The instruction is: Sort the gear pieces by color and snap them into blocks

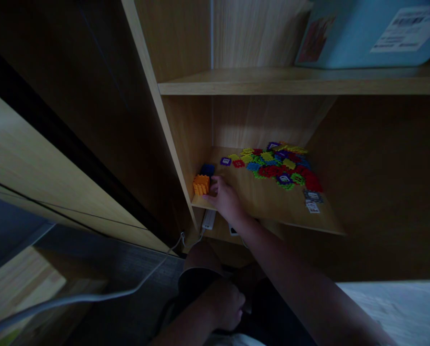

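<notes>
My right hand [226, 198] reaches onto the lower shelf, at the right side of an orange cube [201, 185] built from notched plastic pieces. Its thumb is by the cube's front right corner and its fingers are farther back, with a gap between them; the fingertips seem to touch the cube. Behind the cube lies a blue piece [207, 169], partly hidden. My left hand [225, 305] rests curled over my lap. A small greyish thing shows by its fingertips, too dark to name.
Loose interlocking plastic pieces [272, 163] in several colours spread over the lower shelf [251, 190]. A light blue box [355, 43] stands on the shelf above. Below are a white power strip [208, 219] and a white cable [128, 291] running left.
</notes>
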Demonstrator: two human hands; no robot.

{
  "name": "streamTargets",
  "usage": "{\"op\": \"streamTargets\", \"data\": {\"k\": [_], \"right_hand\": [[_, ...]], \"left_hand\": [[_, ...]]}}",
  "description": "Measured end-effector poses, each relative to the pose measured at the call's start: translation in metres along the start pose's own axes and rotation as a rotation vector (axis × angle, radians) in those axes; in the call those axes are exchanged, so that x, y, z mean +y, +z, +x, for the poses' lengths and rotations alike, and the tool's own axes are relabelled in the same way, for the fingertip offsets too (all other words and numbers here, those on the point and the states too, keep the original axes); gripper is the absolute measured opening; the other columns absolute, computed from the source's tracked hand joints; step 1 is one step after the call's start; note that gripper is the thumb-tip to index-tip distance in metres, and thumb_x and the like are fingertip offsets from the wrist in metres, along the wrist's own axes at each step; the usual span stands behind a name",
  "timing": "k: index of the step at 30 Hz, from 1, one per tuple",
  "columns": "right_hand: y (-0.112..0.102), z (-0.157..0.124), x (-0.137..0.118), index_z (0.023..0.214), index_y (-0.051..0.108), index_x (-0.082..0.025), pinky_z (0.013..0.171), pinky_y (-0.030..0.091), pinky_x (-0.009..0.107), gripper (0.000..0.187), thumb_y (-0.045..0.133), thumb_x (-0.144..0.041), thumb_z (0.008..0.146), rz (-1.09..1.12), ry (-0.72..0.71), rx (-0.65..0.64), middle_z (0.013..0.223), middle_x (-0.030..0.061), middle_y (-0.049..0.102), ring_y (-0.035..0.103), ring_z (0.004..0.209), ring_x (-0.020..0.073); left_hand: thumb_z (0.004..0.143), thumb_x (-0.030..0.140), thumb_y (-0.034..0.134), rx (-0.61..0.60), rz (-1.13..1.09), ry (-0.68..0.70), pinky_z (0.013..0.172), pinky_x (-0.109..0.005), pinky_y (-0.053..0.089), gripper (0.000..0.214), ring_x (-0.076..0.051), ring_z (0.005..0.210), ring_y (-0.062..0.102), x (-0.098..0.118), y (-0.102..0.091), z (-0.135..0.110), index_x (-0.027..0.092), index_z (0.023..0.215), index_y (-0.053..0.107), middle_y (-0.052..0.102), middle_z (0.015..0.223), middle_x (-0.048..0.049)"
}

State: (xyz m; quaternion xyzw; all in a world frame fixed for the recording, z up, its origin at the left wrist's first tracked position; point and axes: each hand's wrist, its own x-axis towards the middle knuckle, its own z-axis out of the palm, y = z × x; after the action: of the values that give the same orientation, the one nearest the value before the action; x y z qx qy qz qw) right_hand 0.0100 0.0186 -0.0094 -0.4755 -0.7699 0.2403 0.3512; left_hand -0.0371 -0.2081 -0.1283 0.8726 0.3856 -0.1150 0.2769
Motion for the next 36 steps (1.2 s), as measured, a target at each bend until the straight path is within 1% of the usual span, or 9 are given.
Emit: {"op": "streamTargets", "data": {"k": [4,10,14,19,21,24,26,31,36], "right_hand": [[0.005,0.001,0.002,0.142,0.057,-0.023,0.088,0.060,0.039,0.056,0.082,-0.020,0.092,-0.017,-0.011,0.011,0.109,0.0079,0.081,0.080,0.099,0.0263],[0.012,0.002,-0.001,0.139,0.059,-0.025,0.085,0.060,0.039,0.055,0.085,-0.023,0.091,-0.003,-0.007,0.013,0.104,0.0068,0.082,0.079,0.093,0.0272],[0.011,0.001,-0.001,0.137,0.060,-0.026,0.084,0.060,0.039,0.053,0.086,-0.025,0.091,0.041,-0.007,0.028,0.102,0.0062,0.081,0.079,0.092,0.0273],[0.007,-0.003,0.005,0.134,0.062,-0.024,0.084,0.059,0.039,0.050,0.086,-0.030,0.090,0.127,-0.024,0.049,0.105,0.0065,0.080,0.077,0.091,0.0244],[0.005,-0.005,0.008,0.126,0.065,-0.023,0.085,0.059,0.038,0.043,0.087,-0.032,0.089,0.170,-0.028,0.068,0.105,0.0062,0.079,0.076,0.091,0.0228],[0.001,-0.007,0.009,0.107,0.069,-0.024,0.086,0.059,0.037,0.025,0.085,-0.034,0.091,0.208,-0.026,0.070,0.103,0.0052,0.079,0.075,0.089,0.0212],[-0.001,-0.008,0.007,0.101,0.070,-0.024,0.086,0.059,0.037,0.018,0.083,-0.034,0.092,0.210,-0.025,0.061,0.103,0.0051,0.080,0.075,0.088,0.0211],[-0.002,-0.010,0.003,0.101,0.073,-0.024,0.086,0.059,0.037,0.014,0.082,-0.032,0.093,0.194,-0.038,0.036,0.103,0.0048,0.081,0.074,0.088,0.0210],[-0.001,-0.010,0.003,0.101,0.072,-0.025,0.086,0.058,0.036,0.014,0.081,-0.032,0.093,0.199,-0.045,0.037,0.105,0.0042,0.081,0.074,0.088,0.0204]], "left_hand": [[0.096,0.039,0.059,-0.007,0.011,-0.001,0.081,-0.047,0.065,0.035,-0.037,0.095,0.082,-0.001,0.002,-0.002,0.015,0.107,0.081,0.084,0.104,-0.0183],[0.095,0.042,0.058,-0.026,0.021,-0.017,0.083,-0.047,0.064,0.036,-0.036,0.098,0.081,-0.001,0.008,0.000,0.016,0.109,0.080,0.084,0.106,-0.0185],[0.096,0.042,0.057,-0.043,0.005,-0.028,0.086,-0.051,0.064,0.039,-0.039,0.101,0.081,-0.001,0.007,0.001,0.015,0.111,0.081,0.083,0.107,-0.0196],[0.097,0.041,0.055,-0.050,-0.002,-0.039,0.084,-0.051,0.065,0.042,-0.040,0.101,0.082,0.001,0.003,0.001,0.013,0.113,0.081,0.083,0.108,-0.0212],[0.097,0.040,0.055,-0.059,0.004,-0.045,0.083,-0.051,0.065,0.041,-0.040,0.101,0.082,0.001,0.002,0.002,0.013,0.112,0.082,0.084,0.109,-0.0215],[0.097,0.039,0.055,-0.085,0.017,-0.046,0.084,-0.050,0.065,0.041,-0.040,0.103,0.082,0.001,0.002,0.003,0.013,0.113,0.082,0.084,0.111,-0.0216],[0.097,0.040,0.054,-0.085,0.019,-0.045,0.084,-0.050,0.065,0.042,-0.040,0.104,0.082,0.001,0.002,0.004,0.013,0.114,0.081,0.084,0.112,-0.0216],[0.097,0.040,0.054,-0.068,0.018,-0.039,0.084,-0.051,0.064,0.043,-0.040,0.103,0.082,0.001,0.004,0.004,0.013,0.114,0.081,0.084,0.111,-0.0222],[0.096,0.042,0.056,-0.035,0.013,-0.042,0.079,-0.048,0.063,0.040,-0.039,0.097,0.082,0.000,0.007,0.004,0.015,0.111,0.081,0.084,0.106,-0.0214]]}}
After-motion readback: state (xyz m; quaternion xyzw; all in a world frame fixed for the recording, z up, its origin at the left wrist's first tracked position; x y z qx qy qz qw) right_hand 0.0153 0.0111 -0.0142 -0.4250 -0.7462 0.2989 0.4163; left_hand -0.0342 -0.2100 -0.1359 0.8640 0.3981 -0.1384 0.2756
